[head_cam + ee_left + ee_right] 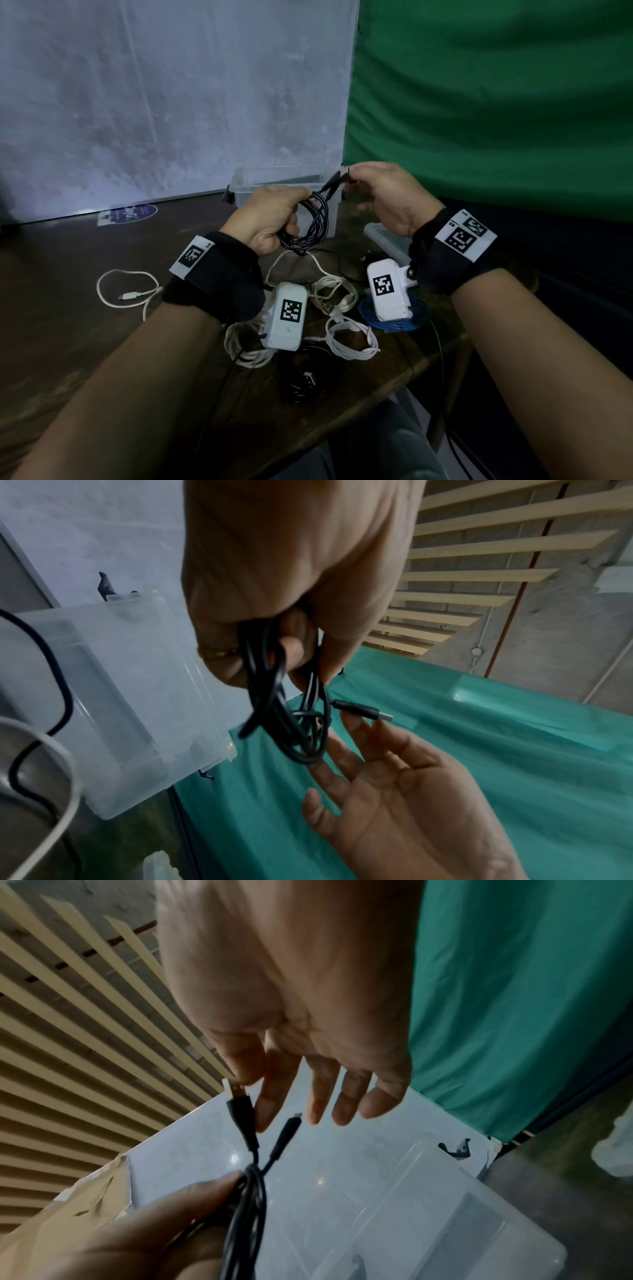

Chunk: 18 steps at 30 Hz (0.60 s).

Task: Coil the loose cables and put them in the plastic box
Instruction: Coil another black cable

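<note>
Both my hands are up over the dark brown wooden desk. My left hand has its grip closed round the thin black cable, wound in loops, so the loops stay together. My right hand has straight, loose fingers and only touches the plug end. I hold it near the clear plastic box, I think to drop it in. White cables wait on the desk.
</note>
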Each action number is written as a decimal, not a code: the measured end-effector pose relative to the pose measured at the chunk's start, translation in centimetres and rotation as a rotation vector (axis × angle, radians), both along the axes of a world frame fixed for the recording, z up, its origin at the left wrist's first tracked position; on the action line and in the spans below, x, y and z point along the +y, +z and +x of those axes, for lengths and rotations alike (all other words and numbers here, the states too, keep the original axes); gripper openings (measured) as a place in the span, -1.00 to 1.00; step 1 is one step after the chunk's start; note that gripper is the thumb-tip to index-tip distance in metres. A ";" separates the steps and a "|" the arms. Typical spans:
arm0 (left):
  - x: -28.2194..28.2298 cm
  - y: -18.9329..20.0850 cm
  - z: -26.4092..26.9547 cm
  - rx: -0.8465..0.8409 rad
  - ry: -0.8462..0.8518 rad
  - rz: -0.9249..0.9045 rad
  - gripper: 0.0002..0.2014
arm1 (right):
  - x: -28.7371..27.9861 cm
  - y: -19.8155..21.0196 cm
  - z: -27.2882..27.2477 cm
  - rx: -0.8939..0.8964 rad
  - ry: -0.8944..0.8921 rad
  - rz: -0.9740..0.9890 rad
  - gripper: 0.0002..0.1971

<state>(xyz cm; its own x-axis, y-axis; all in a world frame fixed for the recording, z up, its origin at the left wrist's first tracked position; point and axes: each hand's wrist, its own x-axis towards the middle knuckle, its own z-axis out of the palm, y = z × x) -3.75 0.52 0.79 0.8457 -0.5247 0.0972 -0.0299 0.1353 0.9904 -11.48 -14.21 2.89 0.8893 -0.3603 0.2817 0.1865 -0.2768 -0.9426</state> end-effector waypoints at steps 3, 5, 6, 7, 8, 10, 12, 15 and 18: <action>0.0 0.0 0.1 -0.007 0.012 -0.020 -0.77 | 0.2 -0.4 0.0 0.019 0.016 0.013 -0.74; -0.1 -0.1 0.1 -0.023 0.024 -0.026 -0.75 | 0.4 -0.6 -0.1 0.030 0.061 0.069 -0.68; -0.1 -0.1 0.1 -0.032 0.027 -0.029 -0.75 | 0.5 -0.6 -0.1 0.050 0.079 0.107 -0.68; -0.2 -0.1 0.1 -0.038 0.030 -0.037 -0.76 | 0.6 -0.6 -0.1 0.080 0.086 0.124 -0.69; -0.2 -0.1 0.1 -0.040 0.034 -0.050 -0.75 | 0.7 -0.7 0.0 0.115 0.086 0.121 -0.71; -0.2 0.1 -0.1 -0.032 0.037 -0.077 -0.74 | 1.0 -0.8 0.1 0.157 0.099 0.099 -0.76; -0.3 0.1 -0.4 -0.016 0.025 -0.087 -0.73 | 1.2 -1.0 0.3 0.146 0.121 0.103 -0.85; -0.4 0.1 -0.7 0.020 -0.021 -0.095 -0.72 | 1.2 -1.0 0.5 0.112 0.131 0.167 -0.83; -0.1 0.5 -0.9 0.108 -0.115 -0.061 -0.76 | 1.1 -0.9 0.5 0.064 0.131 0.187 -0.73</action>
<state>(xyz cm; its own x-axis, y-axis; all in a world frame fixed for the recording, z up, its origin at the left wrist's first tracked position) -4.60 0.44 1.29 0.7879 -0.6142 0.0430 0.0958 0.1912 0.9769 -11.03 -13.10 2.00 0.9459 -0.2808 0.1623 0.1473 -0.0738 -0.9863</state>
